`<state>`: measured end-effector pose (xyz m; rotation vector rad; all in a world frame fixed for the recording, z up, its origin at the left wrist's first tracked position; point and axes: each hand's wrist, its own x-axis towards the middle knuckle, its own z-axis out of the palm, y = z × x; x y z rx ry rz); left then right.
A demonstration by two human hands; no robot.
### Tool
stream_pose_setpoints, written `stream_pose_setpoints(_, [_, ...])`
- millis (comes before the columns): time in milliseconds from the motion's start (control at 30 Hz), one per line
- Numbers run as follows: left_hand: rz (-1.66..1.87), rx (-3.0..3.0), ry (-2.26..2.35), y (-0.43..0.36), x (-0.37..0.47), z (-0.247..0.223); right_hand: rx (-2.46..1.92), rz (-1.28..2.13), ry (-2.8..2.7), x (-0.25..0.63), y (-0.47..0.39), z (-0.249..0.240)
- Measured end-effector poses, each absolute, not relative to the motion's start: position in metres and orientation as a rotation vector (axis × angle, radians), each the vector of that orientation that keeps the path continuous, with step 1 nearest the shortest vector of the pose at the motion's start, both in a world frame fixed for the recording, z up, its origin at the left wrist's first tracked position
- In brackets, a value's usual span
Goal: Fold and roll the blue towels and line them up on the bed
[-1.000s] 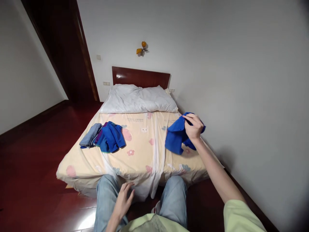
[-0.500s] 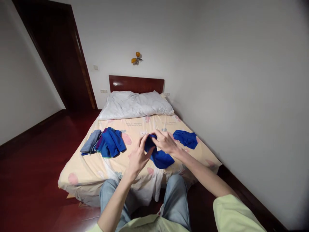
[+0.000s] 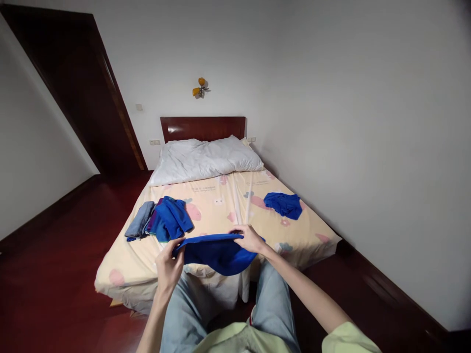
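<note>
A blue piece of clothing (image 3: 221, 255) is stretched sideways between my two hands, above the front edge of the bed. My left hand (image 3: 170, 264) pinches its left end, and my right hand (image 3: 250, 239) grips the upper edge near the right end. The cloth's top edge runs nearly straight, while its lower part hangs in a curve. What exact kind of garment it is, I cannot tell. Left of it on the bed lie folded blue clothes (image 3: 171, 218), overlapping a purple piece, beside a folded grey-blue garment (image 3: 140, 220). A crumpled blue garment (image 3: 283, 205) lies on the right side.
The bed (image 3: 217, 215) has a cream sheet with pink prints. White bedding (image 3: 206, 159) lies at its far end against a dark wooden headboard (image 3: 204, 128). A wall (image 3: 368, 147) stands to the right, and a dark door (image 3: 66, 88) is at the far left.
My hands have moved apart and nearer to my body, spreading the blue cloth that was bunched between them. My left hand went left and down. The other clothes lie unchanged.
</note>
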<state>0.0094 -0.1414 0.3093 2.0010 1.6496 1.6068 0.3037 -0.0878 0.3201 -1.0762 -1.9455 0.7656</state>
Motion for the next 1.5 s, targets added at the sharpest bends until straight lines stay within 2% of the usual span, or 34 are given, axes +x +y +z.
stream_pose_setpoints(167, [1.479,2.021,1.768,-0.151,-0.015,0.285,-0.992,0.663,-1.831,0.286,-0.107,0.326])
stream_pose_setpoints(367, [1.218,2.288,1.274,-0.163,0.039,0.312,-0.832,0.590,-1.975,0.248,-0.127,0.333])
stream_pose_setpoints(567, [1.426,2.327,1.177,-0.159,0.066,0.318,-0.900,0.574,-1.975,0.246,-0.129,0.321])
stream_pose_setpoints(767, [1.500,2.158,1.337,-0.157,0.058,0.318,-0.900,0.619,-2.060,0.276,-0.124,0.307])
stream_pose_setpoints(867, [1.566,1.936,1.529,-0.158,0.049,0.316,-0.919,0.765,-2.155,0.290,-0.114,0.283])
stream_pose_setpoints(967, [1.636,1.792,1.615,-0.159,0.041,0.317,-0.954,0.860,-2.297,0.294,-0.102,0.238])
stream_pose_setpoints(1100, [1.703,1.756,1.626,-0.158,0.032,0.324,-1.177,0.805,-2.463,0.292,-0.092,0.164])
stream_pose_setpoints(1200, [1.727,1.771,1.636,-0.155,0.022,0.330,-1.478,0.663,-2.357,0.295,-0.088,0.124])
stream_pose_setpoints(1333, [1.742,1.811,1.667,-0.153,0.006,0.337,-1.649,0.592,-2.192,0.309,-0.081,0.101])
stream_pose_setpoints(1500, [1.751,1.866,1.686,-0.146,-0.015,0.345,-1.661,0.531,-1.945,0.343,-0.070,0.101])
